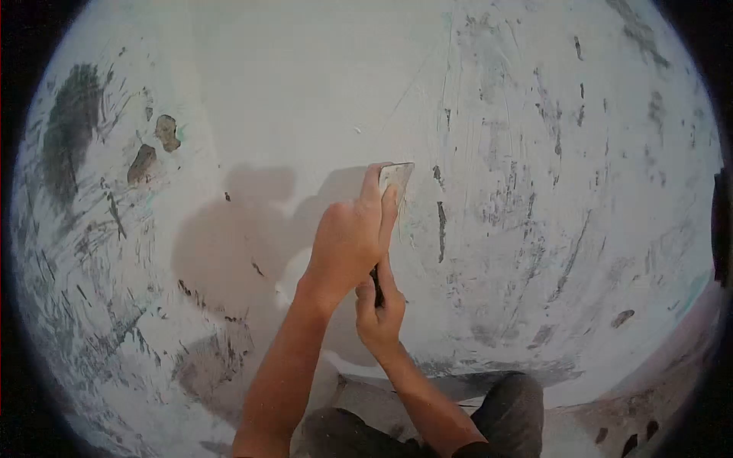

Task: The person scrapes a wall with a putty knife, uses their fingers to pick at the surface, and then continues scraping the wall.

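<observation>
A putty knife (397,177) with a pale, smeared blade lies against the white wall (305,76) near the middle of the view. My left hand (347,240) is closed around its upper part, fingers reaching along the blade. Lower down, my right hand (380,317) grips the dark handle (378,288), which is mostly hidden by both hands. The blade's edge points up and to the right and appears to touch the wall.
Bare grey patches and scratches mark the wall on the right, and two chipped holes (167,133) show at upper left. My shadow (221,244) falls left of my hands. Below are my knees (515,408) and the floor (634,412) with dark bits.
</observation>
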Demonstrator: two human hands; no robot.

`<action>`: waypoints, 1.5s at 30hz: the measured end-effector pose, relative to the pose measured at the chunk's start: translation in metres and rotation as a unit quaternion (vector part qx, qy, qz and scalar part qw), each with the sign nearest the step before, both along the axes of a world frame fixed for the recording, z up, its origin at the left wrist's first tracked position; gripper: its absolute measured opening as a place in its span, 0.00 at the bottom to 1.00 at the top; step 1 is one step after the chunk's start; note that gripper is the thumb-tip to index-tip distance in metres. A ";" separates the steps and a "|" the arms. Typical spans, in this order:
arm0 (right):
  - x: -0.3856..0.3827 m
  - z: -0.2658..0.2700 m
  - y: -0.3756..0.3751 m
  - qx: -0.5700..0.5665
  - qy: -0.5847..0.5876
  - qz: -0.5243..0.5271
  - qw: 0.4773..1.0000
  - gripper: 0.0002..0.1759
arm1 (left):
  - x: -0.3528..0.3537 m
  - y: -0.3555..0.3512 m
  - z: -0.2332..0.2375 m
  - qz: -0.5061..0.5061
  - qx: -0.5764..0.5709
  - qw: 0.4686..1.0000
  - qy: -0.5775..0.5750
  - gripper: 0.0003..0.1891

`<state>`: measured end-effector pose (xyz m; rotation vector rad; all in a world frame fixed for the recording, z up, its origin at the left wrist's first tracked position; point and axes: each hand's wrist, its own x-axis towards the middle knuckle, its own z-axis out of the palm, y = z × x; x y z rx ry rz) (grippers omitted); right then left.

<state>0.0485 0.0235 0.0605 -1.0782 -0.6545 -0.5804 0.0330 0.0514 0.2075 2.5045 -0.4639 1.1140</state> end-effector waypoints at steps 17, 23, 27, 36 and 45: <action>0.019 -0.011 -0.020 -0.048 -0.061 -0.053 0.996 0.26 | 0.024 0.005 -0.026 -0.077 -0.060 0.989 -0.114 0.18; 0.021 -0.006 0.011 0.042 -0.062 -0.047 0.996 0.26 | 0.010 0.004 -0.009 -0.011 -0.028 0.999 -0.028 0.20; 0.010 -0.013 0.016 0.039 -0.007 -0.010 0.999 0.25 | 0.013 0.013 -0.020 -0.018 0.021 0.999 -0.039 0.18; 0.022 -0.009 0.017 0.072 -0.034 -0.015 0.997 0.25 | 0.007 -0.003 -0.004 0.015 0.011 0.999 -0.034 0.20; 0.026 0.001 0.026 0.119 -0.056 -0.079 0.988 0.15 | 0.021 0.008 0.001 -0.001 0.133 0.988 -0.083 0.17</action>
